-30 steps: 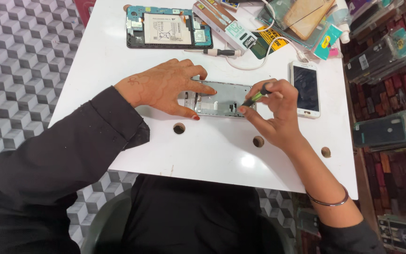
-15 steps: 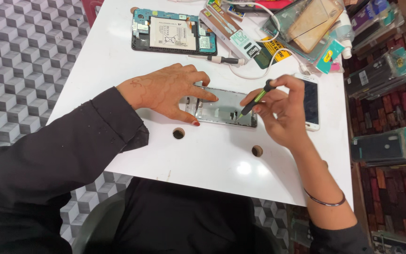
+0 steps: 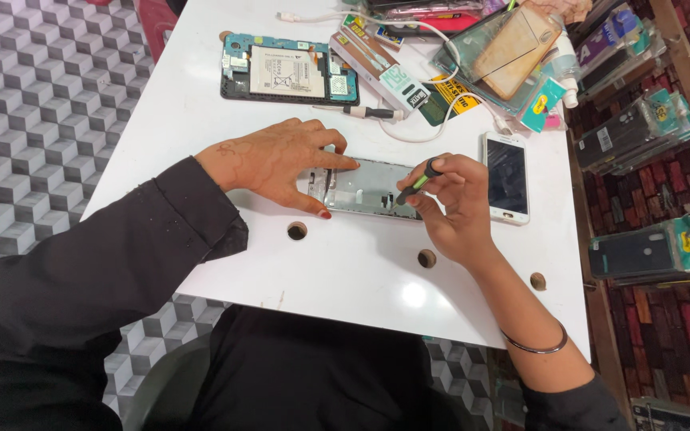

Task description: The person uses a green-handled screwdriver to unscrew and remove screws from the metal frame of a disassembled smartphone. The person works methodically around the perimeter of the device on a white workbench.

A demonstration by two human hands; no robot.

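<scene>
The right hand (image 3: 453, 209) pinches a slim green-and-black screwdriver (image 3: 414, 187) between thumb and fingers, its tip down at the right end of a silvery, opened phone frame (image 3: 369, 189). A second ago the tool stood more upright over that end; now it leans lower and flatter, so the tip appears to have settled onto a point in the frame, which suggests the work on that spot is under way rather than being lined up. The left hand (image 3: 281, 164) lies flat with fingers spread over the frame's left end, pressing it to the white table (image 3: 361, 271), grasping nothing; it has barely moved.

The frame lies near the middle of the table, closer to the front edge. Just right of it, toward the right edge, lies a white smartphone with a dark screen (image 3: 506, 177). Toward the far edge sits a blue-edged opened tablet with a pale battery (image 3: 289, 78), and the far right corner holds a clutter of packets, a white cable (image 3: 409, 128) and tools. Round holes (image 3: 297, 231) pierce the table near the front edge. The floor on the left shows a grey cube pattern; shelves of packaged phone cases (image 3: 640, 132) stand on the right.
</scene>
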